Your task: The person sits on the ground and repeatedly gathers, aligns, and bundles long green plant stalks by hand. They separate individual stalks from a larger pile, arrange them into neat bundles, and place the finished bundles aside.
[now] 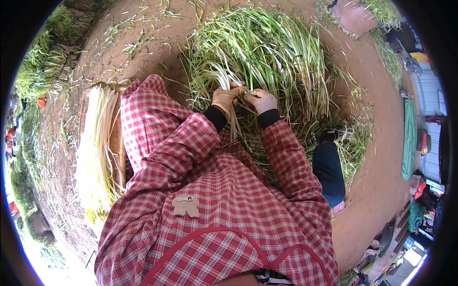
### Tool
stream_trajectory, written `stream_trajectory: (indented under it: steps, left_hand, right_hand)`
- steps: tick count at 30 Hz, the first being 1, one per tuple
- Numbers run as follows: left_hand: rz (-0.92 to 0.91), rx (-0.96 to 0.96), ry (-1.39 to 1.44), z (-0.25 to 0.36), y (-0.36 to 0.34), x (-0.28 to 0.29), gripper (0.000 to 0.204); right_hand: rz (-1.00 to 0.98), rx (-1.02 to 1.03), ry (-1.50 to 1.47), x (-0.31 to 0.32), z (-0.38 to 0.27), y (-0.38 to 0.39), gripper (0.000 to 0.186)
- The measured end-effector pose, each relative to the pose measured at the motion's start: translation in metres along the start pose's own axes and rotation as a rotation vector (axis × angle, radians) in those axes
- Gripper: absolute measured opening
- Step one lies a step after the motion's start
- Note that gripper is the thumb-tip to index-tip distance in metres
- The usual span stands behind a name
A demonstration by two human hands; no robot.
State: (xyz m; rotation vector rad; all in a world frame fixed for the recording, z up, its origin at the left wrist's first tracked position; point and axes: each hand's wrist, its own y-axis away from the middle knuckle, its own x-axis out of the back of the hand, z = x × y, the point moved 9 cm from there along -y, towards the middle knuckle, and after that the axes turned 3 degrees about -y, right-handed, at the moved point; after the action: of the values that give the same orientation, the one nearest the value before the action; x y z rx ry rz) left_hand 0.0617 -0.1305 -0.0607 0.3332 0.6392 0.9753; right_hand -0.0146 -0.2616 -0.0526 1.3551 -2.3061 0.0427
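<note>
My left hand (225, 100), in a tan glove, is closed round a small bunch of pale chive-like stalks (218, 75). Their whitish ends fan out beyond the fist, and thin strands hang below it. Close beside it, my right hand (263, 101), in a lighter glove, has its fingers pinched together near the bunch. What lies between those fingertips is too small to make out. Just past both hands spreads a big heap of green-and-white stalks (272, 52), lying roughly side by side.
To my left, a long bundle of trimmed pale-yellow stalks (95, 148) lies on a brown support beside my checked sleeve. Loose green scraps (355, 148) litter the brown ground on the right. More green bunches (52, 71) line the far left. A green cloth (409, 138) hangs at the right.
</note>
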Motion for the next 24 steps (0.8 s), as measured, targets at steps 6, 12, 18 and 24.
stream_trajectory:
  steps: [6,12,18,24]
  left_hand:
    - [0.114,0.005,0.089,0.008,0.0,0.006,0.019]
    - [0.071,-0.304,0.289,0.08,-0.008,0.029,0.015]
    - [0.001,-0.418,0.501,0.144,0.013,0.053,0.018]
    - [0.025,-0.271,0.31,0.1,0.018,0.027,0.017]
  right_hand:
    - [0.167,-0.175,-0.711,0.004,0.009,0.008,0.011]
    - [0.398,0.254,-0.065,0.104,-0.011,0.031,0.01]
    - [0.648,-0.265,0.647,0.301,0.041,0.061,0.022]
    - [0.403,0.239,0.338,0.241,-0.027,0.066,0.059]
